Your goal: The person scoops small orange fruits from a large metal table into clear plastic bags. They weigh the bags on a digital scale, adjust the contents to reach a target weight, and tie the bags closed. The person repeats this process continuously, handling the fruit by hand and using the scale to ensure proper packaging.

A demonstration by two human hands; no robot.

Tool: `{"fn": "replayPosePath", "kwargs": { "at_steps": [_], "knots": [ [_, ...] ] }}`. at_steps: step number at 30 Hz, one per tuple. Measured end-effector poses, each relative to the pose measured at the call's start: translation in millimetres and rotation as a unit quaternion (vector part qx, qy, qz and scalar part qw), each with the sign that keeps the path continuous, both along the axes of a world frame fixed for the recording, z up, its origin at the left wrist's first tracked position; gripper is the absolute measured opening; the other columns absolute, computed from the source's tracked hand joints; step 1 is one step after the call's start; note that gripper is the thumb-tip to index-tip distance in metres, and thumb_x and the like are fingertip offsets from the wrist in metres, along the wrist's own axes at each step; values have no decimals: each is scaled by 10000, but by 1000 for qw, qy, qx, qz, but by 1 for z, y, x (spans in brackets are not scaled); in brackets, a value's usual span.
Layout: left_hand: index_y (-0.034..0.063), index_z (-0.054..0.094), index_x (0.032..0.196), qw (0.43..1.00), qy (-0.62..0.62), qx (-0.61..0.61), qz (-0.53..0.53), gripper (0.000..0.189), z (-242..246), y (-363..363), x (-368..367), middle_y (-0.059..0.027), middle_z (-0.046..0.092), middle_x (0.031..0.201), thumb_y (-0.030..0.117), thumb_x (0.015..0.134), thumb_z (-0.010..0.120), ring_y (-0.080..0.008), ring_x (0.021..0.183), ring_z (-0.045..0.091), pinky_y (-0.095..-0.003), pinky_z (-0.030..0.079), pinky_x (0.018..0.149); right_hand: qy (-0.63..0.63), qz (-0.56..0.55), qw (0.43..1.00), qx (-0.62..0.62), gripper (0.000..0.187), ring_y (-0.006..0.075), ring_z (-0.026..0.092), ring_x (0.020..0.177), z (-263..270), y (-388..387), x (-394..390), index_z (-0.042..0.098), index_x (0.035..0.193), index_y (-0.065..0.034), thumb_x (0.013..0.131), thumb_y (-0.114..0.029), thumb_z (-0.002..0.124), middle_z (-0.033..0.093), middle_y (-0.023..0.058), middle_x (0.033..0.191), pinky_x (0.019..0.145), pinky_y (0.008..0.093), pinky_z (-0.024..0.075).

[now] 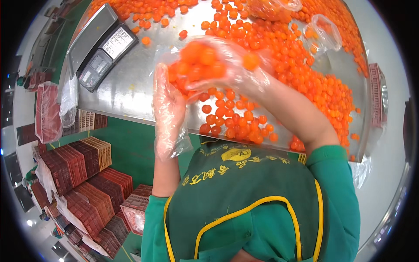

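Observation:
Many round orange balls, probably egg yolks, lie on the steel table (131,98). My left hand (168,101), in a clear plastic glove, is upright at the side of a clear bag of orange balls (183,70); its fingers are partly hidden by the bag. My right hand (229,62), gloved too and blurred, curves around a cluster of orange balls (199,59) over the bag's mouth. One more ball (251,61) shows at its wrist. Below the hands, a loose group of balls (244,126) sits near the table's front edge.
A digital scale (106,54) with a metal pan (93,36) stands at the table's left. Plastic bags (324,32) lie among the balls at the upper right. Stacked crates (88,199) stand on the floor at the lower left. A red crate (376,95) is beyond the table's right side.

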State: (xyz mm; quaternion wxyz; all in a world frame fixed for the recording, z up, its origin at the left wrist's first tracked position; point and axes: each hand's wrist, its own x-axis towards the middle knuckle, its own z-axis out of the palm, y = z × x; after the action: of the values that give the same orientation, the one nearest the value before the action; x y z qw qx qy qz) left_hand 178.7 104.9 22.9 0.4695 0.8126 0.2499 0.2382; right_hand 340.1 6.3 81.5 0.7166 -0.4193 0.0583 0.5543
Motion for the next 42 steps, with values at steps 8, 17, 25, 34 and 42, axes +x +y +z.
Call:
{"fn": "replayPosePath", "kwargs": {
  "at_steps": [8,17,25,34,42],
  "knots": [
    [32,414,1477,994,-14,-62,91,695,27,1,-14,-126,516,1427,-167,817,497,-129,973,636,-250,526,800,-257,137,953,-85,527,295,628,1121,-8,-10,13,557,1378,-78,947,-376,611,605,183,1298,917,410,528],
    [83,494,1424,906,58,223,-356,703,-46,-10,-52,-201,496,1411,13,767,735,-348,1104,623,-391,551,887,-169,81,868,-460,619,277,605,1129,-4,-270,10,494,1410,-90,935,-477,586,596,143,1314,911,437,491],
    [143,211,1575,871,150,158,-439,1283,-78,-44,5,-260,146,1604,384,548,940,-471,1481,144,-531,216,1199,108,23,976,-190,707,311,577,1147,-108,-288,-43,386,1495,-141,978,-616,463,521,169,1396,923,456,491],
    [83,412,1481,927,-25,99,-362,1030,-90,-90,37,-207,403,1483,492,646,856,-470,1372,359,-552,315,1134,260,-178,939,134,667,309,510,1312,-146,-157,-59,461,1422,-114,963,-597,505,504,130,1440,1113,482,419],
    [90,631,1265,919,-62,252,-296,527,-19,-119,50,-163,593,1249,316,802,742,-418,1185,537,-542,420,1014,293,-232,909,184,548,352,529,1280,-168,-159,-52,503,1357,-103,980,-499,522,539,155,1385,1037,542,469]
  ]
}}
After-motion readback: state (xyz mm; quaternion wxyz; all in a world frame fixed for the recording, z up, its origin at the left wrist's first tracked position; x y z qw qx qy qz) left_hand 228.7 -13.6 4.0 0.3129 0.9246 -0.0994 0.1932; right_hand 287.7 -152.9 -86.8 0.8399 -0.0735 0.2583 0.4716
